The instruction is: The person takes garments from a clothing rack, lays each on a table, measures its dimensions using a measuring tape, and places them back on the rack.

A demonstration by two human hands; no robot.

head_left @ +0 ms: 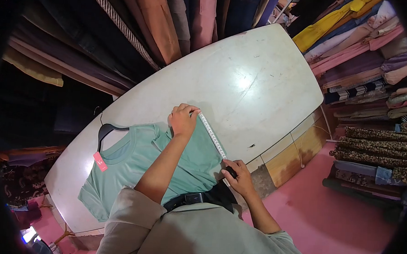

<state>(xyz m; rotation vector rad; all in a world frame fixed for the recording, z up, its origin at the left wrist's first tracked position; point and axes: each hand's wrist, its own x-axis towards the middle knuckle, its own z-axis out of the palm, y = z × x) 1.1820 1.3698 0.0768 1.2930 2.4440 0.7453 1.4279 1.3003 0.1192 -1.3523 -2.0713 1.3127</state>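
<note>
Over one white table [280, 76], we are stretching one measuring tape [212, 135] along the hem of one green shirt [132, 162], which is lying by the near edge toward the left corner with one black hanger [105, 130] and one pink tag [100, 161]. Our left hand [183, 121] is pinching the tape's far end; our right hand [239, 177] is closing around one dark object [231, 171] near the other.

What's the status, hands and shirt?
Left hand at far end of tape; right hand gripping dark object, near end. Green shirt spread on table, hanger in neck. Tape unobstructed.
</note>
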